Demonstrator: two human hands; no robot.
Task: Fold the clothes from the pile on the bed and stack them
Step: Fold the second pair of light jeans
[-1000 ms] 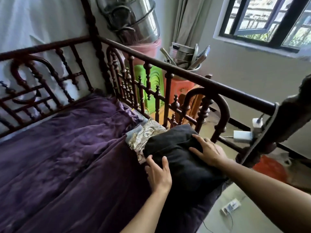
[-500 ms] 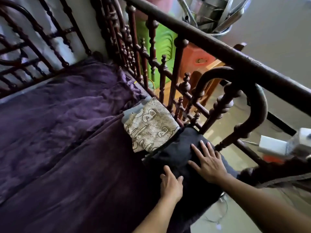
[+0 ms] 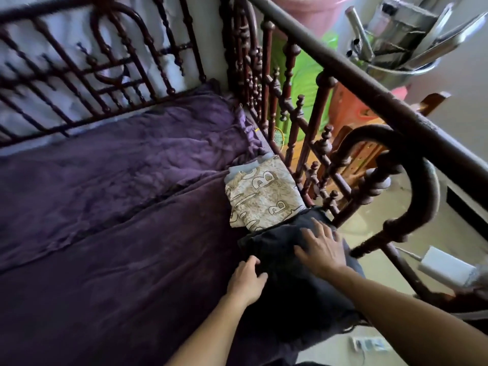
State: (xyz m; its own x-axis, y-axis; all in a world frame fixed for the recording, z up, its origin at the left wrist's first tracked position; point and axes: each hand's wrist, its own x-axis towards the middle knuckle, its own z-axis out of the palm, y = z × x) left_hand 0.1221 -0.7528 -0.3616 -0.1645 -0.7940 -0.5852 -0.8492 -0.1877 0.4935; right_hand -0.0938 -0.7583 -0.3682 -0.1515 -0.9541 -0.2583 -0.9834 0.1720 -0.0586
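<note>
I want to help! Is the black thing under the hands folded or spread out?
Folded: the dark garment is a compact bundle, the right hand flat on it, the left hand at its edge.

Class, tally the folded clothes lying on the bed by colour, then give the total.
Black: 1, the black garment
Cream with a print: 1, the cream garment, its pale blue edge counted with it
Total: 2

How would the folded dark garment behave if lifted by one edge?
Probably floppy: the dark garment is soft folded cloth with slumped, rounded edges. Lifted by one edge, its folds would likely fall open.
</note>
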